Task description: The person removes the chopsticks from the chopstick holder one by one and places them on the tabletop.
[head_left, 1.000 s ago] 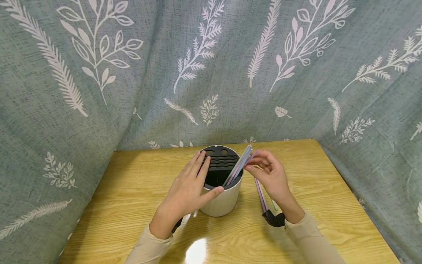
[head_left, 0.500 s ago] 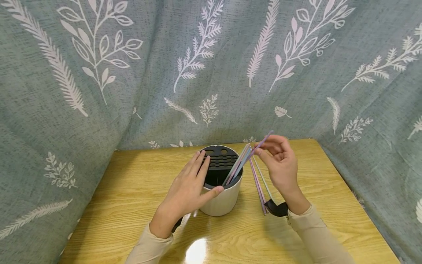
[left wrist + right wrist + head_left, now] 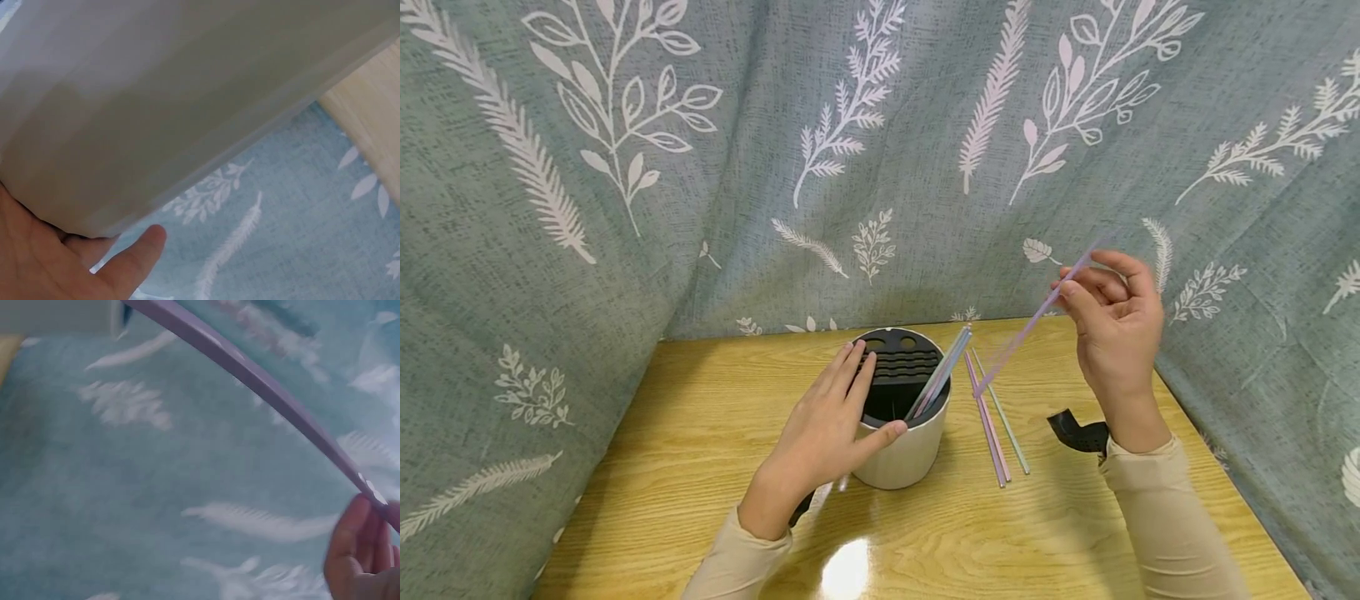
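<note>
A white round holder (image 3: 904,450) with a black slotted insert stands mid-table. Several pastel straws (image 3: 942,373) lean in it at its right side. My left hand (image 3: 827,433) rests on the holder's near-left rim, fingers straight across the opening and thumb on the rim; the left wrist view shows the holder's white wall (image 3: 187,106) against my palm. My right hand (image 3: 1112,321) is raised to the right of the holder and pinches a purple straw (image 3: 1037,317) near its upper end; the straw (image 3: 262,381) slants down to the left, clear of the holder.
Three straws (image 3: 992,417) lie on the wooden table (image 3: 700,467) just right of the holder. A black strap (image 3: 1078,433) hangs at my right wrist. Green leaf-print cloth (image 3: 625,167) walls in the table at the back and both sides.
My right hand has lifted up and to the right, drawing the purple straw out of the holder. The left hand has stayed on the rim.
</note>
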`<state>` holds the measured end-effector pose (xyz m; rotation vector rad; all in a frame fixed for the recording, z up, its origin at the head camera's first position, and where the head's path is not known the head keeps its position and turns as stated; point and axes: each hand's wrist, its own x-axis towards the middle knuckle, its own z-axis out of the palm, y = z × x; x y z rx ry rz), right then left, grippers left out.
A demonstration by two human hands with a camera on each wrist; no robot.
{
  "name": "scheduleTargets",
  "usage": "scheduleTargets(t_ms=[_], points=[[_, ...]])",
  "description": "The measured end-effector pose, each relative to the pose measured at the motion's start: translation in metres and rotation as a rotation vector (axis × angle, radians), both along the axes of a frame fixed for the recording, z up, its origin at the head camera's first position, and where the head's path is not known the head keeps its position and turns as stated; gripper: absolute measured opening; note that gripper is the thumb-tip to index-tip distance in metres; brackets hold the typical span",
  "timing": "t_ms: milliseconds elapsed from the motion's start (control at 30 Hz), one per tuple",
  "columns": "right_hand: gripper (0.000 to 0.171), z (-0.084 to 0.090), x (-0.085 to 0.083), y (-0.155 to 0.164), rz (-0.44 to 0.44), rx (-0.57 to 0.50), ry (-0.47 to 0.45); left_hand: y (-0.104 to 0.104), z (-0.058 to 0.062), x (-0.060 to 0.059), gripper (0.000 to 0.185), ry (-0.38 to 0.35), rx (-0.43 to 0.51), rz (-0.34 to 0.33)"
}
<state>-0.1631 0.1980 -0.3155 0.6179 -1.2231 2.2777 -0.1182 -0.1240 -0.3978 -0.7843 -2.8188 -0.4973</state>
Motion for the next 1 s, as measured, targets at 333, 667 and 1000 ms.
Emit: scheduleTargets(t_ms=[333,667,1000], points=[[0.042,-0.097,-0.046,0.025,-0.096,0.737,-0.488,-0.001,0.0,-0.001,0.097,0.004,-0.002,0.002],[0.048,-0.17,-0.078,0.018,-0.019,0.98,-0.716,0.0,0.001,-0.001,0.098,0.005,0.004,-0.003],[0.039,-0.189,-0.088,0.006,-0.103,1.26,-0.719,0.001,0.001,-0.001,0.097,-0.014,0.003,-0.006]])
